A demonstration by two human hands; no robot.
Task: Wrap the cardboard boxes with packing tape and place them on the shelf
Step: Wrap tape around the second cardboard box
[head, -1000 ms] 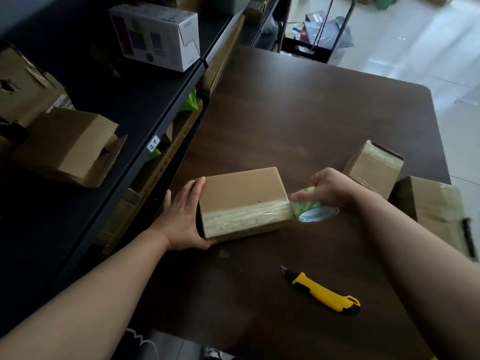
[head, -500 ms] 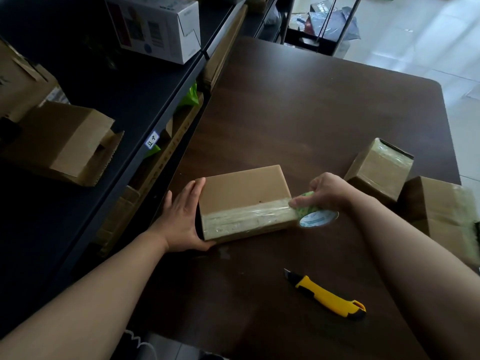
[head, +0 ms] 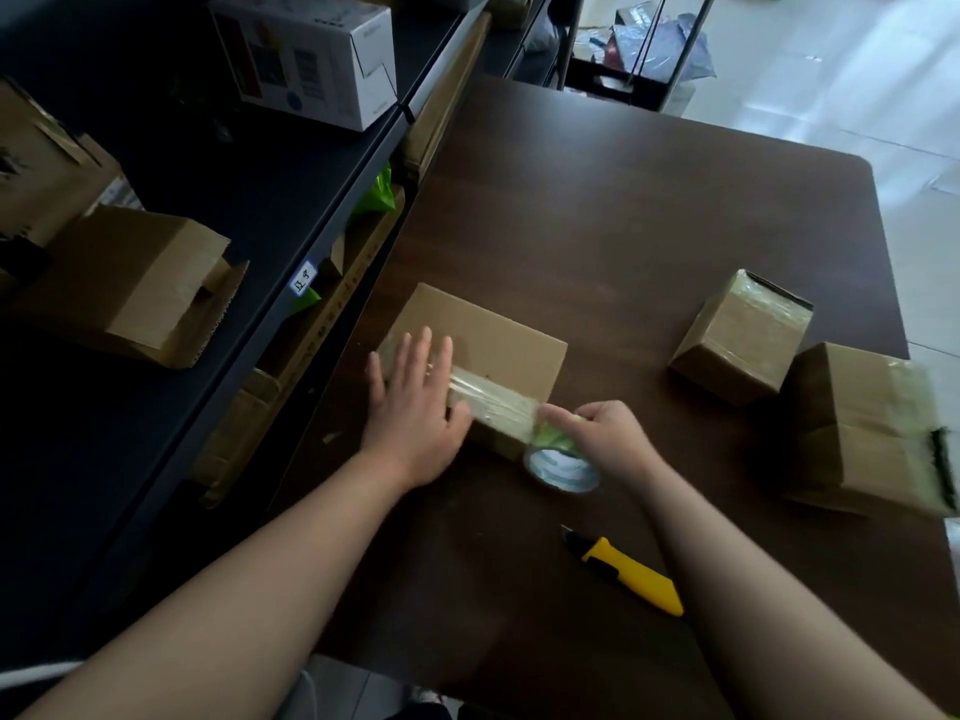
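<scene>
Your left hand [head: 415, 407] lies flat on the box [head: 498, 345] — it looks light and stiff, so hold its sides. Your right hand [head: 608, 439] grips the tape roll [head: 558, 459].

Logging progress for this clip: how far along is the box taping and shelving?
Done: the small box and the bigger box at right already show tape. In hand: the left hand presses flat on a third box while the right hand grips the tape roll at its corner. Left: cut the strip, then move all three onto the shelf.
</scene>
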